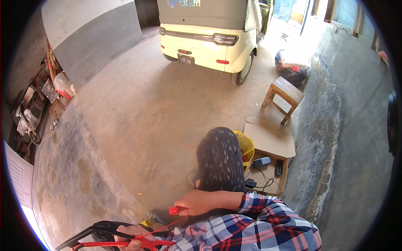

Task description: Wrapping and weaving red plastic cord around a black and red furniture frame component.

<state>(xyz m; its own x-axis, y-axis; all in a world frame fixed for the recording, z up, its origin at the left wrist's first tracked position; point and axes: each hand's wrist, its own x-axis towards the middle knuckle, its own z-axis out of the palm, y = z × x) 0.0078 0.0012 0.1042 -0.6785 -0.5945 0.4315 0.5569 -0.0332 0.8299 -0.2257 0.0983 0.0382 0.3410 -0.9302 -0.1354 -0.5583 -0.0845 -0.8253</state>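
Note:
At the lower left, my left hand (133,235) is closed round a red strip-like piece (146,242), whose exact kind I cannot make out. A long black curved band (94,229) runs beside it toward the lower left edge. My right hand (193,202), in front of my lap, pinches a small crumpled red piece (174,210) between thumb and fingers. A thin red cord (167,226) stretches between the two hands. Below them is my plaid shirt, and my dark speckled trouser knee (221,157) rises in the middle.
To the right of my knee stand a yellow bag (247,146) and an open cardboard box (268,140) with a charger (262,162) and cables. Beyond are a wooden stool (285,92), a dark bag (291,74) and a pale yellow vehicle (201,46). Clutter lines the left wall.

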